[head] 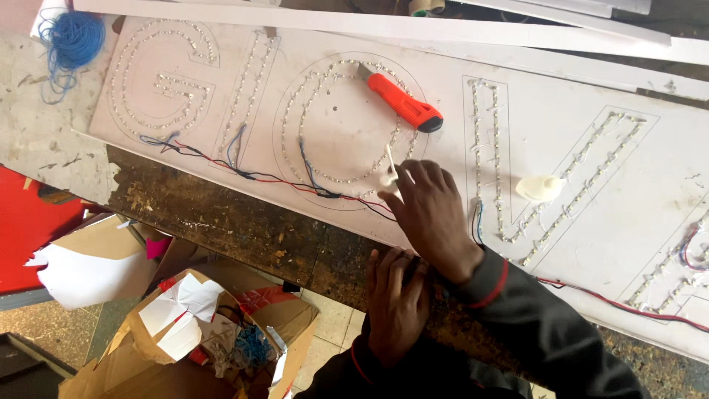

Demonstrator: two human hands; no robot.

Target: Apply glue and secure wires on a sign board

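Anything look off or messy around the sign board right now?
Loose red and blue wires trail off the white board's lower edge onto the scarred bench. An orange utility knife lies across the round letter, blade end exposed.

Dark sleeves (532, 310) with red cuff trim

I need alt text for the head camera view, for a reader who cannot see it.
A person's right hand holds a small white stick over a white sign board with letters outlined in tiny lights and wires. The left hand rests on the worn table edge; an orange utility knife lies on the board.
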